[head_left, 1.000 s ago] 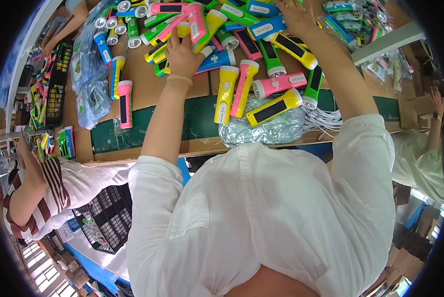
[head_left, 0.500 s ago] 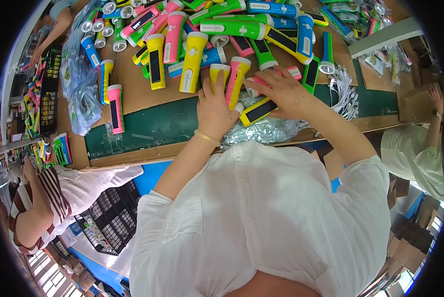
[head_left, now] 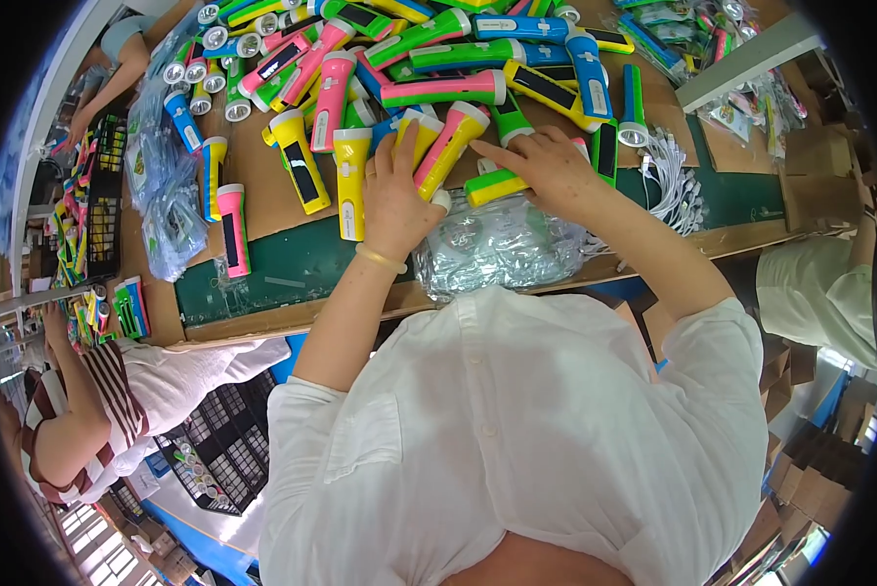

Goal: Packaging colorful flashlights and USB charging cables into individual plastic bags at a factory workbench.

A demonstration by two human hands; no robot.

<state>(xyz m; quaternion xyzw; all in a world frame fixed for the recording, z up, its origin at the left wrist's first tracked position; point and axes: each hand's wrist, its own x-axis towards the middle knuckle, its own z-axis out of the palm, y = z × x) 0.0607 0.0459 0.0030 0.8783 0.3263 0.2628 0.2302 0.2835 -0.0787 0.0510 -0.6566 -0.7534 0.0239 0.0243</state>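
My left hand [head_left: 399, 200] is closed around a pink-and-yellow flashlight [head_left: 450, 148], its fingers also over a yellow flashlight [head_left: 421, 135] beside it. Left of that hand, another yellow flashlight [head_left: 351, 186] lies lengthwise toward me. My right hand [head_left: 551, 174] has its index finger stretched out to the left over a green-and-yellow flashlight [head_left: 495, 187]; the other fingers bend near a green flashlight [head_left: 511, 119], and its thumb is hidden. Beneath and between both hands lies a stack of clear plastic bags [head_left: 502, 246].
A pile of colourful flashlights [head_left: 463, 54] covers the far table. Bagged pieces [head_left: 160, 195] lie left, a bundle of white cables [head_left: 668, 181] right. A metal post [head_left: 751, 63] crosses the far right. Co-workers sit at left [head_left: 116, 391] and right [head_left: 819, 283].
My left hand has shifted left with the flashlights. Two yellow flashlights left of it have moved nearer me. A pink-and-green flashlight now shows across the pile. My right hand has moved slightly left.
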